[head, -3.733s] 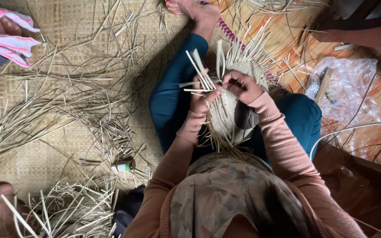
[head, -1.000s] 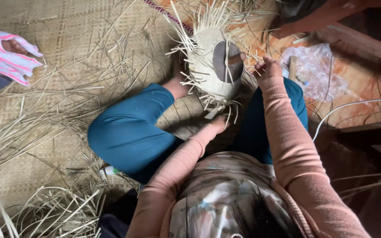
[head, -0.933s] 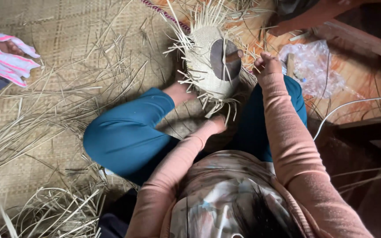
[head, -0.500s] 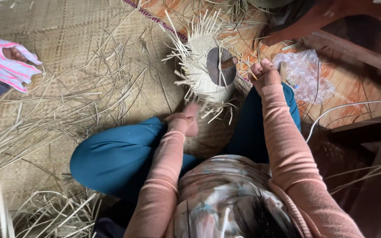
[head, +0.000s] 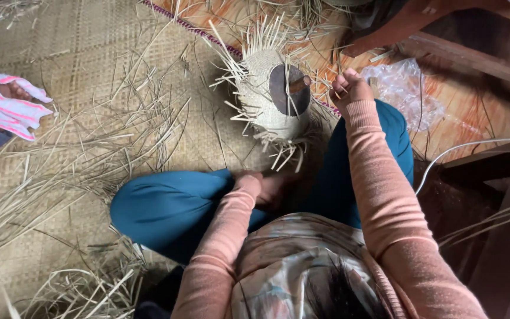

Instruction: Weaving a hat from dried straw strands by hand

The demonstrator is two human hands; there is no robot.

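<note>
Right hand (head: 349,88): at 1 o'clock of the view, fingers curled into a loose fist, closed on thin straw strands that run toward the weave; knuckles up, pink sleeve to the wrist.

Left hand (head: 270,189): at centre, low in the lap between the teal trouser legs, in shadow; whether its fingers hold anything cannot be told.

Weave (head: 267,94): half-made straw piece, rounded, loose ends bristling all round, at 12 o'clock, just left of the right hand. A dark disc (head: 289,90) with a short wooden peg sits on its face.

Mat (head: 78,53): woven, underneath, from 9 to 12 o'clock.

Loose straw (head: 60,171): scattered at 9 o'clock, more at 7.

Plastic bag (head: 405,88): clear, crumpled, at 2 o'clock.

Another person's foot (head: 7,106): pink-and-white sock, far left.
</note>
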